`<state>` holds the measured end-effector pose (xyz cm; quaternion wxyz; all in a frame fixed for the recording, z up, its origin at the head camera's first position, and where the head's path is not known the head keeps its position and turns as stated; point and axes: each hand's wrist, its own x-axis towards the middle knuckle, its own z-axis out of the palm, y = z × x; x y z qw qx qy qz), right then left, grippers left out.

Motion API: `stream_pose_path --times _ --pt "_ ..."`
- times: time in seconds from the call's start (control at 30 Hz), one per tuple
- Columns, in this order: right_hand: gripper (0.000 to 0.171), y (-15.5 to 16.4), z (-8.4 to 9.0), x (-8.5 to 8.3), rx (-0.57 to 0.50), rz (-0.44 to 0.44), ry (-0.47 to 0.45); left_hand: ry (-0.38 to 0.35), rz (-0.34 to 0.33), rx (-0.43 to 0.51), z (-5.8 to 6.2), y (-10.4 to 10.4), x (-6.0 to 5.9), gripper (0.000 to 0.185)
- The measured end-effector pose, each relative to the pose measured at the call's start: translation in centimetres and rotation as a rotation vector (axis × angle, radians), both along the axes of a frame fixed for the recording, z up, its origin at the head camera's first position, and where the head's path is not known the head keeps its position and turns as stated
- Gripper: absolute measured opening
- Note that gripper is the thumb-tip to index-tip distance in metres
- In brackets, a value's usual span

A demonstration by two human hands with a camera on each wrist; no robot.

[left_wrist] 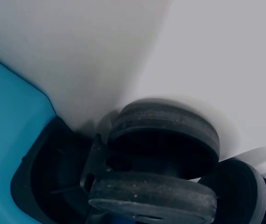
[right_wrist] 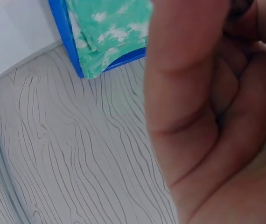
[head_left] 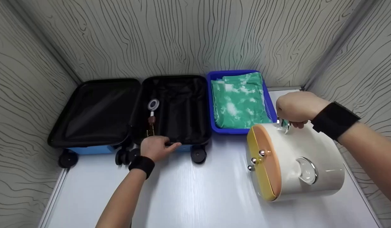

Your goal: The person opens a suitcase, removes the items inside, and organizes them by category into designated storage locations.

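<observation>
From the head view, my left hand (head_left: pixel 156 147) rests with relaxed fingers on the near rim of the open suitcase (head_left: pixel 173 107) at far left, while my right hand (head_left: pixel 297 107) grasps the metal handle (head_left: pixel 283 125) of the white case (head_left: pixel 297 161) on the surface (head_left: pixel 189 193), right. My left wrist view shows only suitcase wheels (left_wrist: pixel 163 140). My right wrist view shows curled fingers (right_wrist: pixel 207 93), with the blue basket (right_wrist: pixel 63 32) beyond.

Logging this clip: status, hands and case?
Left hand rests on open suitcase rim. Right hand grips metal handle of white case. Nothing between them.
</observation>
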<state>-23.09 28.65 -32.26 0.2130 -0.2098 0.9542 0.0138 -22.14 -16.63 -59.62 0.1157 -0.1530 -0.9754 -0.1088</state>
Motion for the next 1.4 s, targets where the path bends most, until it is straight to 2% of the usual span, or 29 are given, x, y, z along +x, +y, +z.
stream_pose_path --times 0.2,0.6,0.87,1.0,1.13,1.3,1.4 --pt "0.03 -0.8 -0.2 0.2 -0.034 -0.006 0.019 -0.017 0.007 0.009 -0.2 -0.2 0.0 0.072" --pt "0.027 -2.1 -0.8 0.5 -0.117 -0.01 0.036 -0.002 0.001 0.009 -0.1 -0.2 0.0 0.07" --pt "0.041 0.0 0.4 0.5 -0.2 -0.028 -0.051 -0.013 -0.004 0.02 0.1 -0.1 0.2 0.07" --pt "0.04 2.0 0.8 1.4 -0.163 0.037 0.007 -0.02 -0.002 0.017 0.1 0.0 0.3 0.07" --pt "0.055 3.5 0.2 3.4 -0.127 0.096 0.05 -0.024 -0.003 0.01 0.1 0.1 0.3 0.07" --pt "0.089 4.3 -0.9 6.1 -0.143 0.088 0.034 -0.021 -0.003 0.02 0.1 0.0 0.2 0.071" --pt "0.109 4.3 -1.6 6.9 -0.123 0.097 0.025 -0.02 0.003 0.023 -0.1 0.0 0.1 0.071"
